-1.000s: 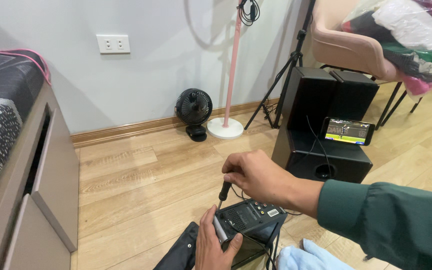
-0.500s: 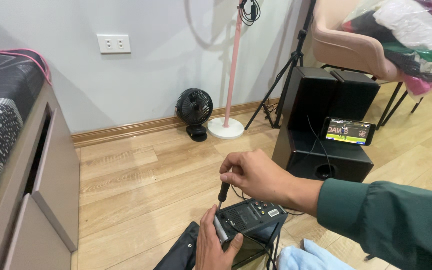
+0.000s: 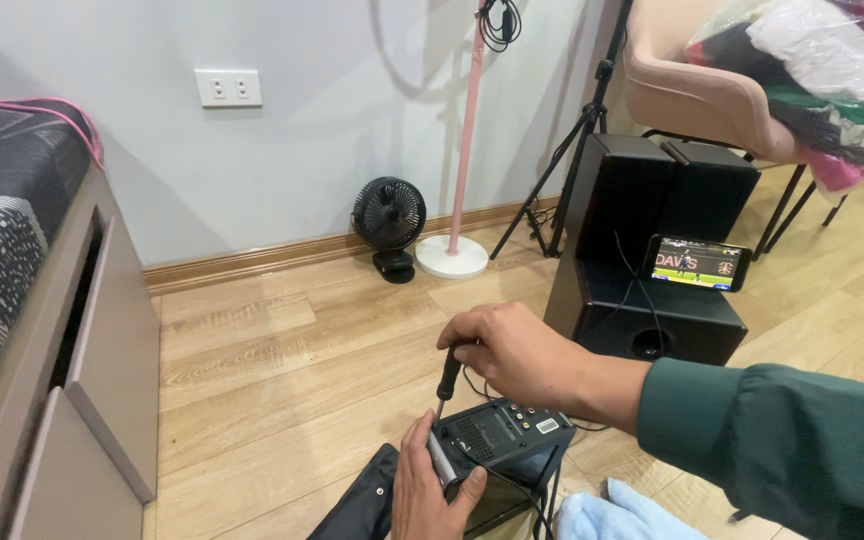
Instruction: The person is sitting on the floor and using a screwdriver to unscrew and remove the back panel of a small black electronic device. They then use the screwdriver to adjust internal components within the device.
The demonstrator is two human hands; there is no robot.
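A person in a green sleeve is holding a black screwdriver [image 3: 448, 374] upright in the right hand [image 3: 517, 352], fingers closed around its handle, its tip pressing down on the top edge of a small black box [image 3: 500, 440] with sockets on its back. The left hand [image 3: 430, 490] is gripping that box from below, thumb and fingers wrapped round its near corner, directly under the right hand. A black cloth [image 3: 357, 503] is lying beneath the box on the wooden floor [image 3: 282, 370], and a light blue cloth [image 3: 607, 515] is resting just right of the left hand. Beyond the right hand, one phone [image 3: 698, 263] is showing a bright picture, propped on two black speakers [image 3: 652, 215]. Farther off, one small black fan [image 3: 389, 218] is standing beside one pink lamp stand [image 3: 464, 150]. A thin cable is trailing from the box under the right wrist.
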